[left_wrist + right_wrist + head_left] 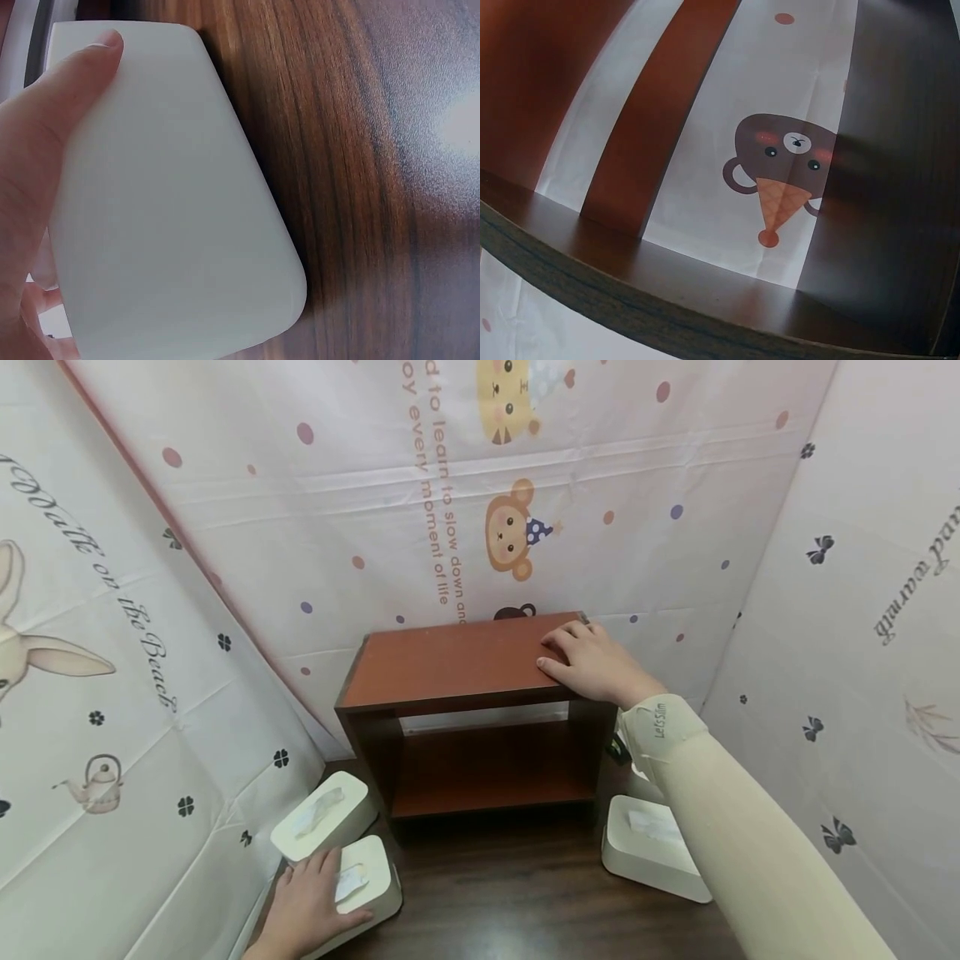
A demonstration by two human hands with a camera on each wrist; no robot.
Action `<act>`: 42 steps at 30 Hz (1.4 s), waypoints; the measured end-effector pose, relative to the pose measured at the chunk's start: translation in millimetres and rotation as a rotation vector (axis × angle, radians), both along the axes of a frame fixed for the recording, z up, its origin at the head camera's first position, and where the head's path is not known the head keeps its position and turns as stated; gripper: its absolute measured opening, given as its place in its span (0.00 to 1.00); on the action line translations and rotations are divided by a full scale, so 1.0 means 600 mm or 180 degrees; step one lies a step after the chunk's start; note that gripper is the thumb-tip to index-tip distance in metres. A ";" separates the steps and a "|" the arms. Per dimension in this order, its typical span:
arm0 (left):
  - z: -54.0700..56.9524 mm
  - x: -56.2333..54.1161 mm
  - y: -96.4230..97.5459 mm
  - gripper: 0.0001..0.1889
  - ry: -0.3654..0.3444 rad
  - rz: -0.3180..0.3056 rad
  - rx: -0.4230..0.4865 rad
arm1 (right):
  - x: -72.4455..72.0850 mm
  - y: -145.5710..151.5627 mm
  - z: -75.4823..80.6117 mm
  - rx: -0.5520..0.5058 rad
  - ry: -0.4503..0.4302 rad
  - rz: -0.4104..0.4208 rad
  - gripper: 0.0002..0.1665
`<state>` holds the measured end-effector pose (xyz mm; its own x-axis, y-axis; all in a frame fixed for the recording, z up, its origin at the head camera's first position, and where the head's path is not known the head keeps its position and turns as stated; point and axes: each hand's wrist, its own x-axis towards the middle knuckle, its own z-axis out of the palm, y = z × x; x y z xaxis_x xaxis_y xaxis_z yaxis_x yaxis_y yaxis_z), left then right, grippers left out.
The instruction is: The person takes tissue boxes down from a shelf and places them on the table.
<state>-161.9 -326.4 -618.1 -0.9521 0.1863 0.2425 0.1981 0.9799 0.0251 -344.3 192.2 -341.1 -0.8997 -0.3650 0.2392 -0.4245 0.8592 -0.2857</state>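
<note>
My left hand (pixel 307 893) holds a white tissue box (pixel 379 881) at the lower left, its fingers over the top around a tissue poking out. In the left wrist view, the thumb lies along a smooth white face of that tissue box (pixel 172 187). On the top board of a reddish-brown shelf unit (pixel 450 664) rests my right hand (pixel 596 664), near its right end, fingers loosely bent. The right wrist view looks into the shelf's dark inner side (pixel 900 150), with the hand itself out of frame.
A second tissue box (pixel 352 793) stands behind the held one, left of the shelf. Right of it, another tissue box (pixel 652 864) is partly covered by my sleeve (pixel 720 810). Printed cloth walls (pixel 337 510) enclose the brown wood-grain table (pixel 487 893). A small dark object (pixel 618 750) shows beside the shelf.
</note>
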 end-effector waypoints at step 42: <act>0.004 -0.003 0.037 0.66 -0.0324 0.0217 0.0144 | -0.016 0.026 0.003 -0.0032 -0.0002 0.0090 0.34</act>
<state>-163.5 -304.0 -615.9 -0.9823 0.1113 0.1505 0.1251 0.9884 0.0861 -354.0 208.0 -339.2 -0.8892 -0.3879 0.2424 -0.4484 0.8439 -0.2945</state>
